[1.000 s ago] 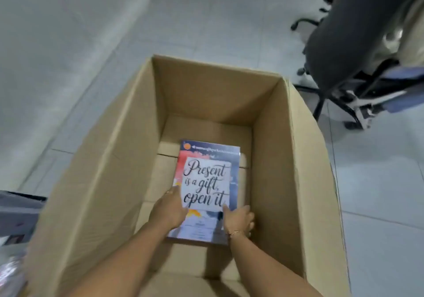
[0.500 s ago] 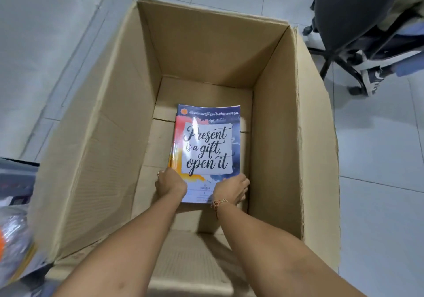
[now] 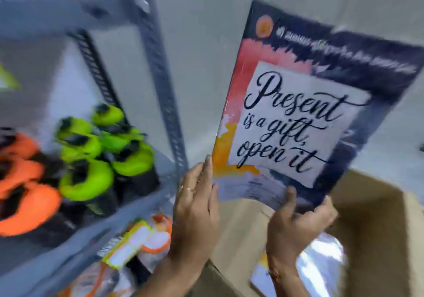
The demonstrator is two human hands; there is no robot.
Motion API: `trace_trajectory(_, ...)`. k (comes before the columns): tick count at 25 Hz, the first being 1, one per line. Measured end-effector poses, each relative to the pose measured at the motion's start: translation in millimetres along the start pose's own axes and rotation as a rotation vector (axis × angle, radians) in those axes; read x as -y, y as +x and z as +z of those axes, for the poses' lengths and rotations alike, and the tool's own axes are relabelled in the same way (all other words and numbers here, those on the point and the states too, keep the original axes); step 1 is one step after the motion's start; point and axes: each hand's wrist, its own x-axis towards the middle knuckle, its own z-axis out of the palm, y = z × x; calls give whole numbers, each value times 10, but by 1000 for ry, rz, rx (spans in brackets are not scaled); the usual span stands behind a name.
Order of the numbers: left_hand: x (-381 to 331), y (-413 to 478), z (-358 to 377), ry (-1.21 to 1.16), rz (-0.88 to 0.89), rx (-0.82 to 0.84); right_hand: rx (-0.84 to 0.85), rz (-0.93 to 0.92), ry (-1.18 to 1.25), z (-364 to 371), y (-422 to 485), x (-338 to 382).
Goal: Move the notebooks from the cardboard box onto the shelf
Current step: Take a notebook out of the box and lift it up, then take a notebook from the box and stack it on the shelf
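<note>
A notebook (image 3: 298,122) with a red, orange and dark blue cover reading "Present is a gift, open it" is held up in the air, tilted, above the cardboard box (image 3: 371,223). My right hand (image 3: 298,225) grips its bottom edge, thumb on the cover. My left hand (image 3: 195,207) lies flat against its lower left edge. Down in the box lies another shiny notebook (image 3: 319,264), partly hidden by my right arm. The grey metal shelf (image 3: 158,67) stands to the left, blurred.
On the shelf board sit several bright green (image 3: 96,149) and orange (image 3: 25,186) curved items with black parts. Below that board lie packets with orange and white print (image 3: 142,239). A pale wall is behind the notebook.
The notebook has been lifted out of the box and raised in front of the wall. The view has swung left, so the shelf is now in sight.
</note>
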Motion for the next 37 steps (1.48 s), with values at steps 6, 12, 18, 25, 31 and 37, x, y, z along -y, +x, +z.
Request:
trace_trajectory(6,-142,1045,-2346,296,77,-558,277,-376,473,766,-355,2436)
trace_trajectory(12,85,1931,-3472,738,-516,-296,813,-508,381,1627,-635,3697)
trace_trajectory(18,388,2081,-3416,920,-696,79,1086,-659,-215,1980,-798,3784)
trace_trajectory(25,-76,1744,-2087,923,148,-249,219,-755,503,1389,-398,2434)
trace_trajectory(31,-85,293,1029,225,-17,949,294,-90,-390,459,2,-1197)
trace_trajectory(37,410,-1608,2596,387,-487,1714,312,849,-1001,-571,-103,-2838)
